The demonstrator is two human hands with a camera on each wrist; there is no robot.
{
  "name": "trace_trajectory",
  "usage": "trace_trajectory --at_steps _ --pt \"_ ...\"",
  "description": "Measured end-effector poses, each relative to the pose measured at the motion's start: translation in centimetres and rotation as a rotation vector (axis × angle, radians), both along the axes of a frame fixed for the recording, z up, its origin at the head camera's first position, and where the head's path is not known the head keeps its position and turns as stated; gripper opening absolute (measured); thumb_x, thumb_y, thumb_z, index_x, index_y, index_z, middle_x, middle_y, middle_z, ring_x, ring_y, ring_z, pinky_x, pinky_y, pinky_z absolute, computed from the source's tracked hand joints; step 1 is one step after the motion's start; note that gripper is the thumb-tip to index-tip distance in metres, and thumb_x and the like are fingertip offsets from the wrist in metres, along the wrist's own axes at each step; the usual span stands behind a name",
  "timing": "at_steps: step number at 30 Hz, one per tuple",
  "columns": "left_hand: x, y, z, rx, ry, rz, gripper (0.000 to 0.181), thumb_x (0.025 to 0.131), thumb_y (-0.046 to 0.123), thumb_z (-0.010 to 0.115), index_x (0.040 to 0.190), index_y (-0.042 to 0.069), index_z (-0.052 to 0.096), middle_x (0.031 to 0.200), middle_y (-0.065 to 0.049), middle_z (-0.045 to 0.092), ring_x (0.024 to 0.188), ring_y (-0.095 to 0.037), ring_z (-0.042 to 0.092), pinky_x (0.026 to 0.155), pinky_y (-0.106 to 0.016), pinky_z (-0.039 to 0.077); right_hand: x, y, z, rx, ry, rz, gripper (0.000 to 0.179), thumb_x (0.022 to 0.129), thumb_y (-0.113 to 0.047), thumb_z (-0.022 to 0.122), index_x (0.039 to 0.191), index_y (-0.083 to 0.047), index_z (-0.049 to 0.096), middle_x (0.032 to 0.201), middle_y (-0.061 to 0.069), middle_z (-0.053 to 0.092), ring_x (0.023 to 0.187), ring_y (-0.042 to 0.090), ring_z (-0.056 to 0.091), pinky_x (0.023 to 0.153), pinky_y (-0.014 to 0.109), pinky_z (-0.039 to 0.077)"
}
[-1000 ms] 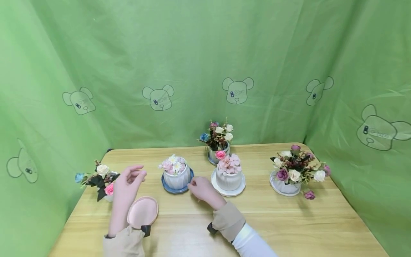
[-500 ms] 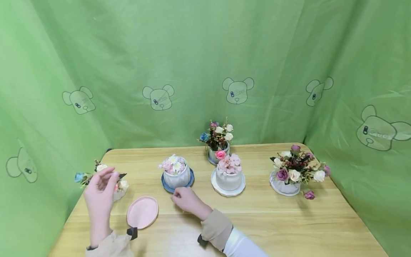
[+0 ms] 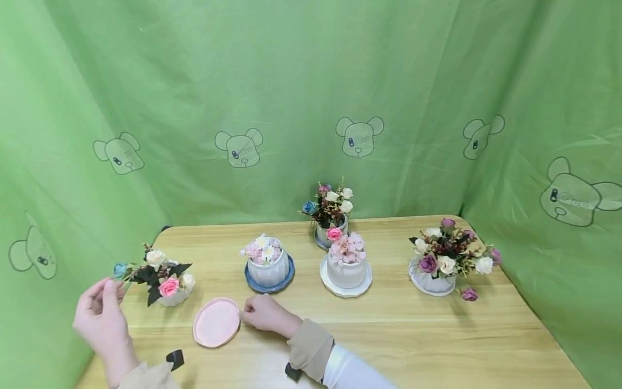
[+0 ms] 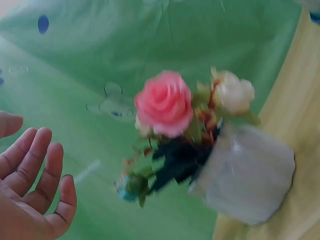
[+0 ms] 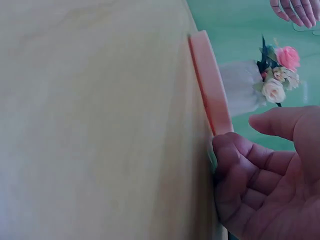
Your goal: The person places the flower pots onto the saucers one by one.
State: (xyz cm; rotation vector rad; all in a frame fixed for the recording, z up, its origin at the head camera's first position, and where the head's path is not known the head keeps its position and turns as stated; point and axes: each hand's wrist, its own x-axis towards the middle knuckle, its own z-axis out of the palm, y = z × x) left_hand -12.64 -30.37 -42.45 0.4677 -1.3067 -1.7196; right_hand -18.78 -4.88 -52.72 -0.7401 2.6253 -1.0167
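My left hand point(image 3: 102, 319) is raised in front of the white pot point(image 3: 176, 297) at the table's left side. Loosely bent fingers hold nothing there; the left wrist view shows the hand point(image 4: 37, 185) apart from the pot point(image 4: 250, 172). Pink, white and blue artificial roses with dark leaves fill that pot. At the right rim of the round pink saucer point(image 3: 216, 322) is my right hand point(image 3: 269, 314). In the right wrist view, bent fingers point(image 5: 227, 150) lie at the saucer's near end point(image 5: 212, 82), with the thumb raised apart. Whether they touch the rim I cannot tell.
A white pot point(image 3: 267, 272) of small flowers stands on a blue saucer. Right of it, a ribbed pot point(image 3: 347, 274) sits on a white saucer. Further flower pots stand at the back point(image 3: 330, 235) and the right point(image 3: 434, 283). Green curtains point(image 3: 301, 81) surround the wooden table point(image 3: 398, 335).
My left hand has moved left and down, past the saucer to the front of the left pot. My right hand has slid left from the blue saucer to the pink saucer's rim.
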Motion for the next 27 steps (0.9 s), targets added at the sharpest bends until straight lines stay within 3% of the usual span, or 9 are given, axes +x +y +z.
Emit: trace_trajectory --at_steps 5,7,13,18,22,24,27 --pt "0.3 -1.1 -0.8 0.078 -0.030 0.013 0.012 0.086 0.008 0.071 0.097 0.005 0.070 0.077 0.006 0.073 0.065 -0.004 0.066 0.068 -0.011 0.056 0.1 -0.7 -0.1 0.060 0.056 -0.039 0.030 0.088 -0.027 0.063 0.062 -0.015 0.056 0.053 -0.010 0.046 0.052 0.004 0.043 0.058 0.017 0.042" --pt "0.4 -1.4 -1.0 0.079 -0.092 0.013 0.010 0.088 0.008 0.070 0.098 0.008 0.070 0.076 0.010 0.072 0.065 -0.002 0.065 0.067 -0.009 0.054 0.2 -0.9 0.0 0.059 0.043 -0.062 0.031 0.087 -0.027 0.063 0.060 -0.015 0.054 0.054 -0.009 0.046 0.052 0.006 0.042 0.051 0.017 0.036" --pt "0.0 -2.0 -2.7 0.049 -0.314 -0.015 0.012 0.093 0.007 0.061 0.094 0.018 0.066 0.069 0.022 0.066 0.064 0.006 0.060 0.061 -0.004 0.049 0.7 -1.4 0.3 0.105 0.037 -0.102 0.035 0.088 -0.027 0.063 0.057 -0.017 0.049 0.052 -0.008 0.043 0.050 0.008 0.040 0.047 0.019 0.032" --pt "-0.8 -2.7 -5.2 -0.032 -0.434 -0.066 0.013 0.094 0.007 0.057 0.098 0.017 0.063 0.067 0.028 0.061 0.063 0.010 0.057 0.059 -0.004 0.047 1.2 -1.7 0.3 0.159 0.088 -0.103 0.037 0.088 -0.027 0.063 0.056 -0.018 0.046 0.053 -0.008 0.041 0.049 0.008 0.039 0.047 0.020 0.029" --pt "-1.2 -3.0 -6.9 -0.149 -0.549 -0.122 0.026 0.096 0.010 0.053 0.120 0.006 0.061 0.068 0.036 0.054 0.065 0.016 0.052 0.061 -0.003 0.044 1.5 -1.8 0.4 0.169 0.118 -0.101 0.039 0.089 -0.026 0.062 0.055 -0.018 0.044 0.052 -0.009 0.040 0.049 0.008 0.037 0.047 0.020 0.028" --pt "-1.4 -3.0 -7.5 -0.218 -0.622 -0.166 0.037 0.097 0.011 0.049 0.133 0.001 0.053 0.082 0.029 0.060 0.067 0.019 0.049 0.062 -0.002 0.043 1.6 -1.8 0.4 0.169 0.127 -0.098 0.039 0.089 -0.026 0.062 0.055 -0.018 0.044 0.052 -0.009 0.040 0.049 0.008 0.037 0.047 0.020 0.028" --pt "-1.6 -2.9 -8.2 -0.283 -0.686 -0.236 0.048 0.098 0.014 0.048 0.143 -0.004 0.041 0.118 0.000 0.065 0.073 0.020 0.044 0.064 -0.001 0.041 1.6 -1.8 0.4 0.172 0.133 -0.090 0.038 0.088 -0.025 0.062 0.055 -0.018 0.044 0.052 -0.009 0.040 0.049 0.008 0.037 0.047 0.020 0.028"
